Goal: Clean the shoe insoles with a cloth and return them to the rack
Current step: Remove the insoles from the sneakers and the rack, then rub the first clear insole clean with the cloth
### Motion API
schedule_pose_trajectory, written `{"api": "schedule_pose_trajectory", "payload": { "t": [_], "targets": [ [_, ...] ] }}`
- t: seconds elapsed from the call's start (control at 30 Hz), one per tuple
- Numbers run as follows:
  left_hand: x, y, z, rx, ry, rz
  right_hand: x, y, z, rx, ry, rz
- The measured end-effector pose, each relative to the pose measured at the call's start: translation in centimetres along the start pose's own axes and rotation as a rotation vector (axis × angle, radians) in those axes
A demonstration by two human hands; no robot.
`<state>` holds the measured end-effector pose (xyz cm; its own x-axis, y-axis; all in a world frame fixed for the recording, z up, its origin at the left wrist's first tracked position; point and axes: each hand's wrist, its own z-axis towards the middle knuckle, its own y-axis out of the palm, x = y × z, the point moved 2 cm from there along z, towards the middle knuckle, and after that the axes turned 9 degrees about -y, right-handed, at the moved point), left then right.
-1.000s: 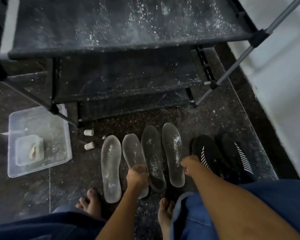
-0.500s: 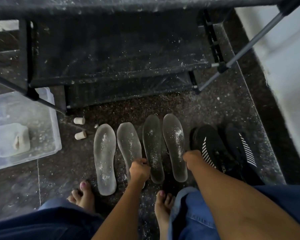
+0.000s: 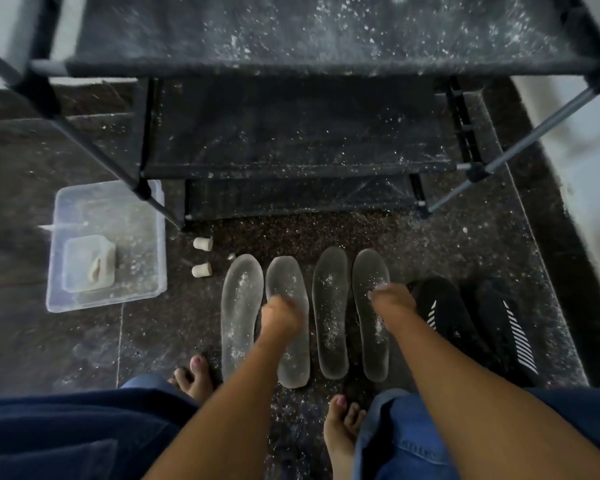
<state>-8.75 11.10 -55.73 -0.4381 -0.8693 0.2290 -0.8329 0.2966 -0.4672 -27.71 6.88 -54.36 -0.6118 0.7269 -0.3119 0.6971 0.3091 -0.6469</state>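
Observation:
Several dusty translucent insoles lie side by side on the dark floor in front of the black shoe rack point(image 3: 291, 36). My left hand point(image 3: 281, 317) is over the middle of the second insole from the left point(image 3: 284, 275); it is motion-blurred and its grip is unclear. My right hand point(image 3: 392, 299) is over the rightmost insole point(image 3: 369, 268), fingertips down on it. The leftmost insole point(image 3: 241, 313) and the third insole point(image 3: 329, 313) lie untouched. A pale cloth point(image 3: 96, 273) sits in a small container inside a clear plastic tub point(image 3: 160, 237) at the left.
Two black shoes point(image 3: 444, 317) point(image 3: 506, 323) stand right of the insoles. Two small corks point(image 3: 202, 243) point(image 3: 201, 270) lie between tub and insoles. The rack's shelves and the floor are speckled with white dust. My bare feet point(image 3: 194, 375) point(image 3: 343, 420) stand behind the insoles. A white wall runs along the right.
Both hands have slid from the heel ends of their insoles forward to the middles. The insoles still lie flat on the floor.

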Motion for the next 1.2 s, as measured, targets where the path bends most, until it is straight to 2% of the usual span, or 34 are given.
{"api": "schedule_pose_trajectory", "payload": {
  "t": [0.07, 0.17, 0.27, 0.4, 0.57, 0.7, 0.93, 1.2],
  "targets": [
    [1.6, -4.1, -0.5, 0.055, 0.093, 0.096, -3.6, -0.5, -1.6, -0.002, -0.204, -0.072],
    [3.2, -11.4, -2.0, 0.09, 0.18, 0.127, -8.8, -0.6, -4.5, -0.014, -0.403, -0.023],
    [3.3, -19.7, -4.2, 0.089, 0.16, 0.187, -13.9, -0.2, -8.0, -0.048, -0.572, -0.002],
    [1.1, -30.2, -7.0, 0.114, 0.127, 0.136, -19.9, 2.2, -12.7, -0.122, -0.782, -0.041],
    [-3.9, -37.6, -9.0, 0.178, 0.09, 0.028, -24.6, 7.2, -17.8, -0.209, -0.964, -0.138],
    [-7.7, -38.8, -7.3, 0.201, 0.106, -0.094, -26.8, 11.8, -20.1, -0.245, -1.064, -0.229],
    [-13.0, -35.8, 0.4, 0.234, 0.115, -0.438, -28.8, 20.0, -20.0, -0.311, -1.155, -0.403],
    [-16.1, -33.5, 8.5, 0.306, 0.055, -0.495, -29.3, 27.8, -17.3, -0.376, -1.209, -0.563]
  ]
}}
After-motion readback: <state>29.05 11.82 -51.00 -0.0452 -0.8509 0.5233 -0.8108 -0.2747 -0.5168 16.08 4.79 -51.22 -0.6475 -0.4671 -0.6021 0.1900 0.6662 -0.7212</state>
